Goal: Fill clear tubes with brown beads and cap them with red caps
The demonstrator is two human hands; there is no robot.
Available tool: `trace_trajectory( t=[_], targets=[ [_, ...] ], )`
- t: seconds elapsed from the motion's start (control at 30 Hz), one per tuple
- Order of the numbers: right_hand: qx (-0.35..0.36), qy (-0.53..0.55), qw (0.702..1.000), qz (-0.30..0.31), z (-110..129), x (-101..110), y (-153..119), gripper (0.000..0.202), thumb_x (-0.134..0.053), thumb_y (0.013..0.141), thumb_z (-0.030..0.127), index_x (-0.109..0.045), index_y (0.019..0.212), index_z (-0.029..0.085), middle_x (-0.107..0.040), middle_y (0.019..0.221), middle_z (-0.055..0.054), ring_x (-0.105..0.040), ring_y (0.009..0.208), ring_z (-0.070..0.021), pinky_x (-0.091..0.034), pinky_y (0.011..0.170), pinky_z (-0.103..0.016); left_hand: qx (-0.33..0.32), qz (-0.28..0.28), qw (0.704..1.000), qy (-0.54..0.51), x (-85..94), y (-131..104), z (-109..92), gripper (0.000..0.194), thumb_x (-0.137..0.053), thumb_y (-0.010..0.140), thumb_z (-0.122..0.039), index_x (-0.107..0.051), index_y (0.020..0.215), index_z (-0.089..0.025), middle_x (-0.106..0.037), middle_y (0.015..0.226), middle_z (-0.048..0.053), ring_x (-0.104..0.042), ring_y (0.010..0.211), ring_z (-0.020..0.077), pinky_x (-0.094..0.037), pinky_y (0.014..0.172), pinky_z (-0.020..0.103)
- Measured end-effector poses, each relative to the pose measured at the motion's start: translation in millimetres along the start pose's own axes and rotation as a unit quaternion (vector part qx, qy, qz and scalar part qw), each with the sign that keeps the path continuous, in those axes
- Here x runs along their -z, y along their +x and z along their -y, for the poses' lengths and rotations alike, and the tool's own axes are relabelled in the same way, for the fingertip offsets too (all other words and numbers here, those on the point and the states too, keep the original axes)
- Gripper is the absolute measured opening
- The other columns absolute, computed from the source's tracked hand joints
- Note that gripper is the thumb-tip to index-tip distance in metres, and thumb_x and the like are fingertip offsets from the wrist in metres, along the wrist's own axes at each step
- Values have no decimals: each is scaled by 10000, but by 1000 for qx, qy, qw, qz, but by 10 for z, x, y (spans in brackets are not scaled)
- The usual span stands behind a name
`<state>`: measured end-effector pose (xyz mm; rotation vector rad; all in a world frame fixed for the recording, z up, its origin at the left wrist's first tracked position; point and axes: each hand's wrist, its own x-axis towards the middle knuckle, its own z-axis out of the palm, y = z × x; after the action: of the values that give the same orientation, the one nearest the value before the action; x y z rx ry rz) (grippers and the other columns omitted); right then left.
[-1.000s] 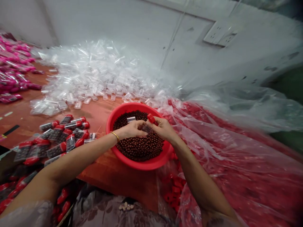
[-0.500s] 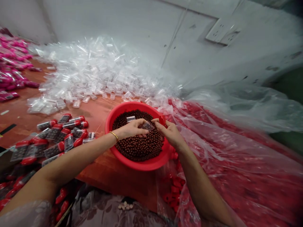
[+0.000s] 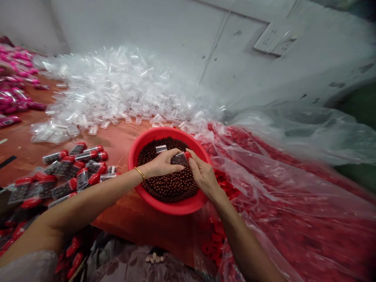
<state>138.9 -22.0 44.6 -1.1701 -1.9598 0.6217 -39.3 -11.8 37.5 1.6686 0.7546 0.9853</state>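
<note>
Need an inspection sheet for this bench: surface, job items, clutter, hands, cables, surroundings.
Surface: orange-red tabletop, with a few dark and pale marks at left.
Job items: red basin of dark brown beads; one loose transparent piece on the beads.
Clutter: red-capped containers heaped at left; transparent containers piled behind; pink items far left; red pieces at right, largely under plastic sheeting.
Hands: left hand holds a small container; right hand fingers its red cap. Cap seating: cannot tell.
Cables: thin line on wall, possibly one; cannot tell.
Surroundings: pale, marked wall with sockets.
</note>
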Motion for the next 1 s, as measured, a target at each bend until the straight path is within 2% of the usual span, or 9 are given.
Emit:
trace_trajectory(
  t=[0.1, 0.27, 0.43, 0.5, 0.57, 0.67, 0.73, 0.83, 1.0],
  targets=[
    [-2, 1, 1000, -7, -22, -86, -31, 451, -365, 926, 419, -553, 1277, 206, -597, 1275, -55, -555, 1183, -212, -409, 1050, -404, -24, -5, 995, 95, -15, 5, 38, 196, -593, 736, -228, -509, 893, -146, -571, 848, 10, -523, 791, 137, -436, 745, 276],
    [-15, -2, 1000, 4, -33, -197, -77, 483, -348, 932, 423, -524, 1306, 173, -626, 1230, -78, -578, 1154, -227, -464, 997, -395, 0, -16, 984, 178, -14, -21, 27, 142, -576, 743, -257, -505, 795, -146, -532, 720, -17, -472, 656, 117, -389, 624, 242],
    [15, -83, 996, 11, 31, -118, -65, 493, -340, 922, 428, -556, 1275, 162, -655, 1174, -115, -644, 1033, -256, -519, 878, -391, 1, -42, 977, 210, -13, -29, -14, 166, -593, 718, -277, -510, 764, -140, -532, 697, -17, -463, 626, 108, -354, 594, 228],
    [28, -104, 994, 20, 53, -29, -23, 463, -372, 903, 459, -656, 1140, 179, -712, 1033, -106, -681, 895, -248, -534, 780, -364, 23, -24, 975, 218, -24, -28, -38, 178, -602, 702, -295, -525, 746, -140, -530, 663, -23, -460, 602, 104, -343, 571, 221],
    [18, -91, 996, -10, 68, 40, 38, 452, -398, 886, 503, -723, 944, 194, -715, 744, -68, -664, 685, -205, -517, 661, -320, 37, 24, 975, 218, -42, -32, -66, 167, -595, 692, -298, -529, 710, -146, -511, 611, -37, -444, 561, 95, -319, 533, 210],
    [-62, 58, 992, -96, 91, 14, 149, 554, -325, 886, 582, -709, 826, 188, -508, 472, 10, -490, 446, -126, -423, 490, -256, 26, 98, 966, 237, -69, -45, -93, 122, -569, 676, -256, -511, 642, -154, -479, 553, -52, -413, 506, 77, -276, 495, 204],
    [-132, 199, 965, -109, 119, -90, 214, 626, -252, 875, 631, -690, 881, 184, -466, 497, 23, -422, 419, -107, -381, 445, -243, 21, 118, 959, 257, -79, -52, -96, 91, -553, 662, -227, -508, 628, -156, -470, 539, -53, -399, 487, 73, -262, 483, 206],
    [-200, 330, 921, -53, 183, -258, 260, 688, -180, 860, 662, -641, 1063, 194, -590, 722, -22, -536, 578, -126, -463, 582, -266, 26, 127, 947, 295, -82, -61, -96, 85, -547, 658, -226, -517, 624, -155, -473, 534, -40, -388, 477, 80, -266, 473, 214],
    [-240, 341, 906, 69, 232, -352, 194, 768, -85, 865, 666, -390, 1396, 201, -603, 1148, -73, -566, 1045, -182, -385, 973, -350, -8, 132, 909, 395, -115, -113, -127, 126, -552, 669, -243, -600, 724, -140, -601, 636, 31, -497, 533, 132, -361, 518, 240]
  ],
)
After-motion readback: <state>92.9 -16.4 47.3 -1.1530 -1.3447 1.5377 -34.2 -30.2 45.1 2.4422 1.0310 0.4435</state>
